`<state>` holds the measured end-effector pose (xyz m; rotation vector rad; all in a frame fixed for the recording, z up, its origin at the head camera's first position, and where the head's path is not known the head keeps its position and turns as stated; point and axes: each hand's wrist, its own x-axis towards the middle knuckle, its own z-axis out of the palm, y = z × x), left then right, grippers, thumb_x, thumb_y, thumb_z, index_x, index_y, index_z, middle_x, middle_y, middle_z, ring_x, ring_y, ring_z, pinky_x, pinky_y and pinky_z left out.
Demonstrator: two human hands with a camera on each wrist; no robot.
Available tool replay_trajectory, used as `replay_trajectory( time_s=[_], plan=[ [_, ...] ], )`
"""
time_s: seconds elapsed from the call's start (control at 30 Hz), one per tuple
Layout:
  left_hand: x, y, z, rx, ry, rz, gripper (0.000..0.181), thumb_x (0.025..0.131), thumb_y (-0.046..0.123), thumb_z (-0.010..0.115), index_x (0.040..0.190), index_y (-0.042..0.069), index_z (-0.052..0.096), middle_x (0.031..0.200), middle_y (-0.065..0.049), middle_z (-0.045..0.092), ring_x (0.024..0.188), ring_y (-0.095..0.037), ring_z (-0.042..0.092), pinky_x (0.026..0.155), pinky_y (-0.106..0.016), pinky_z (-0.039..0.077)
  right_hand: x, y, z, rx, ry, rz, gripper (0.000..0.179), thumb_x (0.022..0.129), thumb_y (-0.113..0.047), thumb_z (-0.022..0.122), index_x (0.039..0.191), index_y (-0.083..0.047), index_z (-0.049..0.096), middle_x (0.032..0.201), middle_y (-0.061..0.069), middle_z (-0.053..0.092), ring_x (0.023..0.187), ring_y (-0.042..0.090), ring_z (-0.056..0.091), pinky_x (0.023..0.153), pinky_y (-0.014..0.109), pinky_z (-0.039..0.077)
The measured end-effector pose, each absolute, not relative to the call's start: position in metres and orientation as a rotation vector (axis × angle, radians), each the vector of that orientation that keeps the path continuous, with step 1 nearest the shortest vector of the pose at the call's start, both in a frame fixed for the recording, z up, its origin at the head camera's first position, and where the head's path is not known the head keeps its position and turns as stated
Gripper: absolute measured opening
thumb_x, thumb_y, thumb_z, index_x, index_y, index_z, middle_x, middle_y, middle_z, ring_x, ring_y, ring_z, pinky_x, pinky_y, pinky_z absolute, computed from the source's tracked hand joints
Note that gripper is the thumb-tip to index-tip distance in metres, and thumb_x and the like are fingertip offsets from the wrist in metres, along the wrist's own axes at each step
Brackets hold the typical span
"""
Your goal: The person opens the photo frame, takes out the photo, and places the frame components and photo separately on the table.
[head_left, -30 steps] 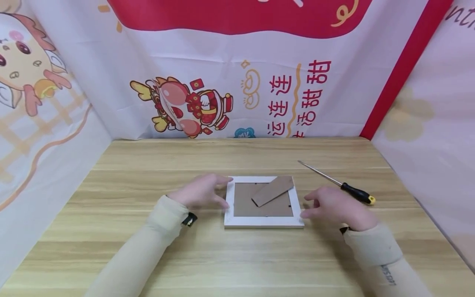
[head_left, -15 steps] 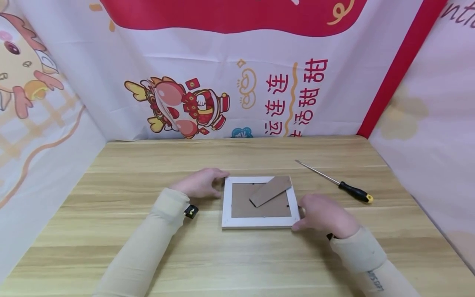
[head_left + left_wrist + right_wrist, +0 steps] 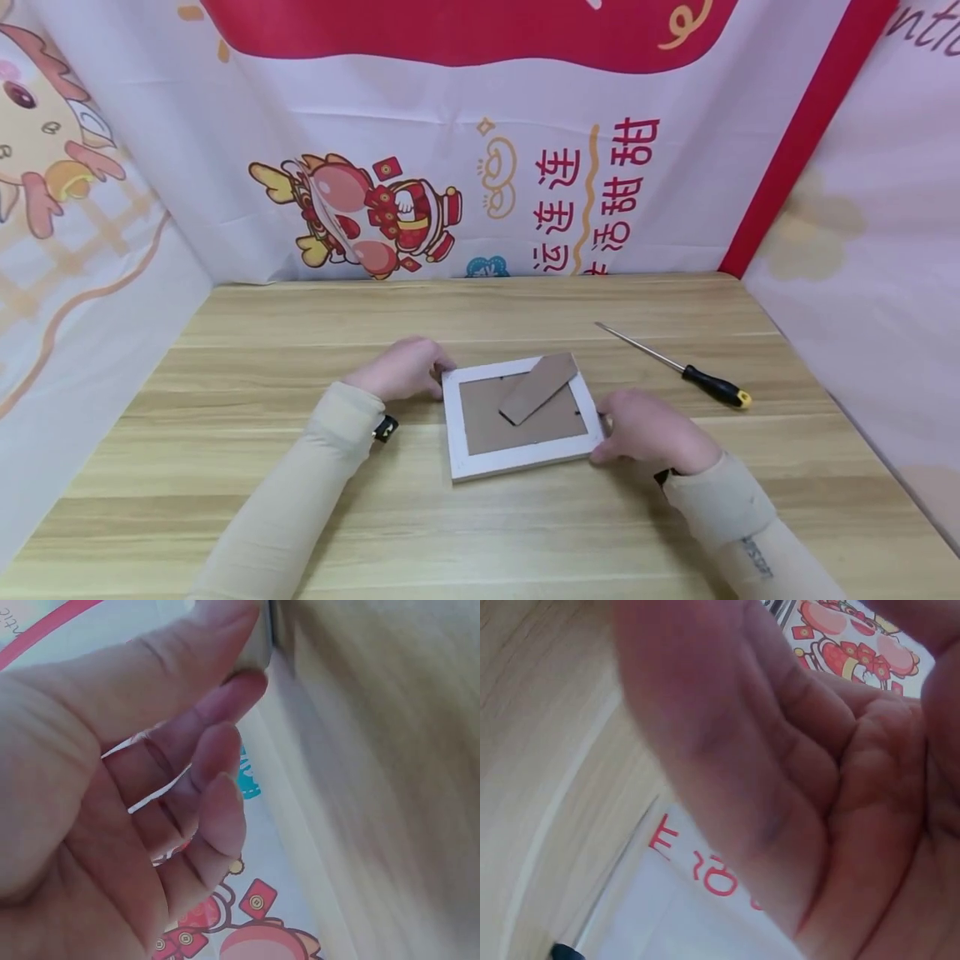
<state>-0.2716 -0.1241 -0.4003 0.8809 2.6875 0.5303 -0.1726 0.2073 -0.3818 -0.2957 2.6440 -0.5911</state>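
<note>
A white picture frame (image 3: 525, 457) is back side up over the wooden table, turned at a slant. Its brown backing board (image 3: 480, 421) carries a brown easel leg (image 3: 538, 388) set diagonally, reaching over the upper right corner. My left hand (image 3: 405, 368) grips the frame at its upper left corner. In the left wrist view, the thumb and forefinger of that hand (image 3: 112, 765) pinch the frame's edge (image 3: 259, 645). At the right edge, near the lower corner, my right hand (image 3: 648, 429) holds the frame between thumb and fingers. The right wrist view shows its curved fingers (image 3: 727, 750), with the frame hidden.
A screwdriver (image 3: 712, 386) with a black and yellow handle lies to the right, its shaft pointing to the back left. Printed cloth (image 3: 420, 100) hangs behind the table (image 3: 337, 317) and along both sides.
Both hands have come in to the frame and taken hold of it. The frame has turned anticlockwise, its left side coming nearer and its right side moving away. The screwdriver has stayed put.
</note>
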Motion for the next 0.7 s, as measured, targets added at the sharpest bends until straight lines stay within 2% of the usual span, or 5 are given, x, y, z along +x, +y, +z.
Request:
replay_trajectory(
  time_s=[0.17, 0.37, 0.47, 0.7],
  plan=[
    [-0.268, -0.126, -0.397, 0.904, 2.658, 0.503, 0.018, 0.075, 0.014, 0.088, 0.091, 0.019, 0.079, 0.075, 0.012, 0.066, 0.069, -0.012, 0.056, 0.068, -0.029, 0.049, -0.177, 0.216, -0.383, -0.274, 2.583, -0.754, 0.055, 0.08, -0.011, 0.082, 0.129, 0.0, 0.061, 0.073, 0.005, 0.062, 0.056, 0.017, 0.059, 0.052, 0.031, 0.05],
    [-0.265, -0.126, -0.398, 0.935, 2.62, 0.542, 0.027, 0.071, 0.017, 0.091, 0.094, 0.019, 0.078, 0.073, 0.013, 0.065, 0.067, -0.011, 0.054, 0.066, -0.029, 0.047, -0.189, 0.231, -0.384, -0.351, 2.611, -0.9, 0.035, 0.099, -0.014, 0.059, 0.13, 0.001, 0.058, 0.068, 0.009, 0.059, 0.056, 0.017, 0.052, 0.052, 0.032, 0.045],
    [-0.261, -0.125, -0.393, 0.937, 2.607, 0.576, 0.025, 0.071, 0.019, 0.09, 0.093, 0.021, 0.078, 0.071, 0.013, 0.064, 0.066, -0.01, 0.052, 0.064, -0.028, 0.045, -0.194, 0.236, -0.384, -0.315, 2.683, -0.96, 0.033, 0.104, -0.015, 0.05, 0.131, 0.001, 0.057, 0.07, 0.011, 0.056, 0.057, 0.016, 0.048, 0.051, 0.032, 0.042],
    [-0.239, -0.115, -0.363, 0.996, 2.687, 0.568, 0.02, 0.072, 0.021, 0.09, 0.088, 0.019, 0.077, 0.062, 0.011, 0.058, 0.059, -0.008, 0.047, 0.054, -0.025, 0.039, -0.2, 0.241, -0.375, -0.146, 2.826, -1.049, 0.036, 0.102, -0.027, 0.055, 0.133, -0.008, 0.059, 0.077, 0.009, 0.057, 0.061, 0.02, 0.049, 0.052, 0.032, 0.042]
  ],
)
